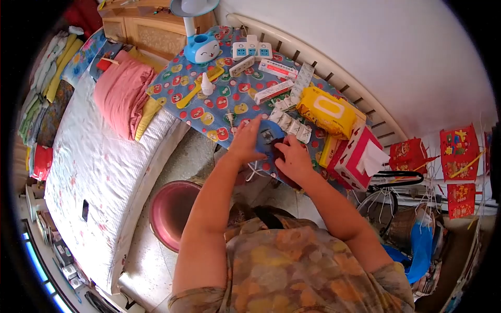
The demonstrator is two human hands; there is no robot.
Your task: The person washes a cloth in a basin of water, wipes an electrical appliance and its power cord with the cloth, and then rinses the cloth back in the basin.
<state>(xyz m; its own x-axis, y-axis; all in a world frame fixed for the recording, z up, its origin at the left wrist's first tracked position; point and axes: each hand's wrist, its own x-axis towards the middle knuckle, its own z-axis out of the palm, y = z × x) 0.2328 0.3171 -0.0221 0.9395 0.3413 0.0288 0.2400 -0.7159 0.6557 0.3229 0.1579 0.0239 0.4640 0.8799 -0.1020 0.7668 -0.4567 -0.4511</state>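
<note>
A round blue dish-like thing (269, 130) with a small grey piece in its middle lies near the table's front edge. My left hand (246, 141) curves round its left side, fingers on the far edge and thumb at the near edge. At its right side is my right hand (294, 160), fingers bent and closed beside a dark reddish part (278, 151). What sits between those fingertips is hidden. Just beyond the right hand lie white blister-like packs (291, 126). A small white-tipped item (230, 119) stands near my left fingertips.
The patterned table (209, 117) also bears a yellow wipes pack (327, 112), tissue box (357, 159), long boxes (275, 91), yellow comb (194, 93), white bottle (207, 85), power strip (251, 49) and blue lamp (201, 49). A pink bucket (169, 208) stands beside the bed (104, 172).
</note>
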